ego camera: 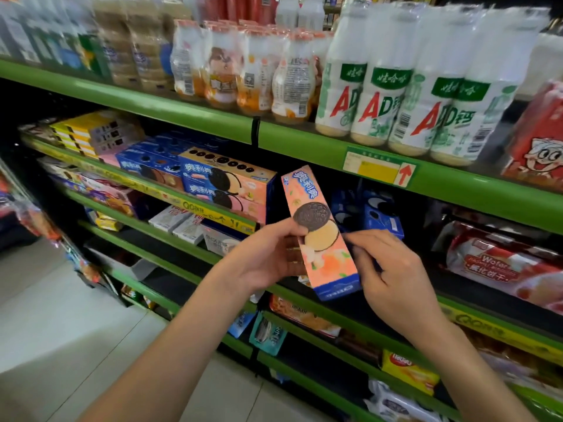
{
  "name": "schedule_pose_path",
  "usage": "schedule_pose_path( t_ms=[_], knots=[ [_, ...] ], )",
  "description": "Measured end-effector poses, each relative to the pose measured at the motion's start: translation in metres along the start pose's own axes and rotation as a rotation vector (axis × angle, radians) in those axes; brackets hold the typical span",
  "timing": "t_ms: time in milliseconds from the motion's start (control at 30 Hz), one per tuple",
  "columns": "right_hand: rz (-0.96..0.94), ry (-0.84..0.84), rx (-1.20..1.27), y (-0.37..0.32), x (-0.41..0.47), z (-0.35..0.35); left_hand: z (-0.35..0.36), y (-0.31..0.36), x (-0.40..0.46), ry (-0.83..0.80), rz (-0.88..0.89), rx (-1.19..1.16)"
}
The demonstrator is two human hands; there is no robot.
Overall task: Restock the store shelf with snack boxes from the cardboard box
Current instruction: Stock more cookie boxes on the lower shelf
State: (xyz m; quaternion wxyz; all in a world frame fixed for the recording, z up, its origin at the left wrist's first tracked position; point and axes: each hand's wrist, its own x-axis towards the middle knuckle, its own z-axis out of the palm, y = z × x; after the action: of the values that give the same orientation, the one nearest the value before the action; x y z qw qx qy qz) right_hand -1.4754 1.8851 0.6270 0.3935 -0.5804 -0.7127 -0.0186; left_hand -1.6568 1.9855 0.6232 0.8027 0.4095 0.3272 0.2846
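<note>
I hold a pink and blue cookie snack box upright and tilted, in front of the second green shelf. My left hand grips its left edge, thumb on the printed cookie. My right hand pinches its right edge near the bottom. Matching pink cookie boxes lie stacked on the shelf just to the left, with a dark gap between that stack and the held box. The cardboard box is out of view.
Blue cookie boxes stand behind the held box. White drink bottles fill the shelf above. Red wafer packs lie at right. Lower green shelves hold more snacks. Pale floor tiles spread at left.
</note>
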Motion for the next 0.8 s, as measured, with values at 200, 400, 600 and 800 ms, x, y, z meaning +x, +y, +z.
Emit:
schedule_pose_path(
  t_ms=[200,400,600,800],
  knots=[
    [0.320,-0.250,0.556,-0.005,-0.003,-0.007,-0.004,-0.010,-0.034,-0.009,0.105,-0.007],
    [0.496,-0.451,0.829,-0.004,0.002,0.022,-0.024,-0.012,-0.051,0.095,0.275,-0.134],
    [0.594,-0.210,1.086,-0.015,0.014,0.055,-0.064,-0.011,-0.068,0.161,0.413,-0.297],
    [0.589,-0.117,1.153,-0.021,0.025,0.068,-0.095,-0.008,-0.081,0.261,0.516,-0.354]
  ],
)
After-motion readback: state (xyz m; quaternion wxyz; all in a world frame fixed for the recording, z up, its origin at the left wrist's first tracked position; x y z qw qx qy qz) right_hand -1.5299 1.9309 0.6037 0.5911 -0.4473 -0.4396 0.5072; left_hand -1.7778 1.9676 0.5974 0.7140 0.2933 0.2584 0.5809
